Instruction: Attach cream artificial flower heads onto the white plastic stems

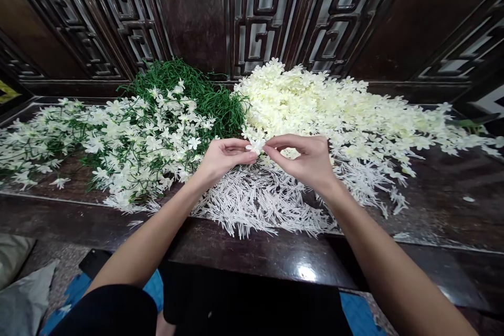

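Between my two hands is a small white artificial flower point(256, 146), held over the middle of the dark wooden bench. My left hand point(228, 158) pinches it from the left with thumb and forefinger. From the right, the fingertips of my right hand point(301, 160) are closed at its edge. Just below my hands lies a heap of thin white stamen-like pieces point(252, 202). Behind them rises a big pile of cream-white blossoms point(299, 100). A mound of green plastic stems point(185, 84) sits behind my left hand. Flowers joined to green stems point(137, 142) spread out to the left.
The dark wooden bench point(444, 199) has a carved wooden back point(189, 16) close behind the piles. Below its front edge, blue material point(360, 315) shows on the floor, and pale bags point(23, 294) lie at the lower left.
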A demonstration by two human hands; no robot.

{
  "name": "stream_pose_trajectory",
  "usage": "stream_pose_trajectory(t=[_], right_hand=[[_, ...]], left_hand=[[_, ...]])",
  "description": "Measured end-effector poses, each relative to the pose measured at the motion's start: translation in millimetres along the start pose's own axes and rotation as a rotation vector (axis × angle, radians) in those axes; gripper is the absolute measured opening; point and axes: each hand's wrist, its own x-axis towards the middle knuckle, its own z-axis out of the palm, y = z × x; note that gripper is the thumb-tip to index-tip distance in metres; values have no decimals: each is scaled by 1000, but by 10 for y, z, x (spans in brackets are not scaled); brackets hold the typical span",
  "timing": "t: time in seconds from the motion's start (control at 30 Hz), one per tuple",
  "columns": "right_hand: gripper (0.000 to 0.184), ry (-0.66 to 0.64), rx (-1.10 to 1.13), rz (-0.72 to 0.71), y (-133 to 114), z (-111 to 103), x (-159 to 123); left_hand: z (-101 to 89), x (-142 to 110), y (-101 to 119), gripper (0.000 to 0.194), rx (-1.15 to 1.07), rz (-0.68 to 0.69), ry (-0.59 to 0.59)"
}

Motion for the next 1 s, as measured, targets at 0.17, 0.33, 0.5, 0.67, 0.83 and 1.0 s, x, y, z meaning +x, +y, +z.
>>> stream_pose_trajectory(t=[0.17, 0.33, 0.5, 0.67, 0.83, 1.0], right_hand=[[15, 28, -89, -74, 33, 7, -2], [13, 5, -79, -57, 56, -3, 3], [20, -74, 27, -85, 76, 8, 14], [21, -200, 69, -17, 73, 25, 18], [20, -151, 38, -7, 37, 23, 1], [23, -173, 75, 29, 36, 17, -9]], left_hand=[[6, 0, 25, 20, -27, 4, -38], [34, 1, 40, 11, -60, 28, -5], [14, -1, 29, 16, -58, 37, -34], [2, 3, 30, 18, -1, 39, -39], [-9, 14, 2, 18, 7, 50, -44], [-21, 13, -16, 20, 53, 84, -52]])
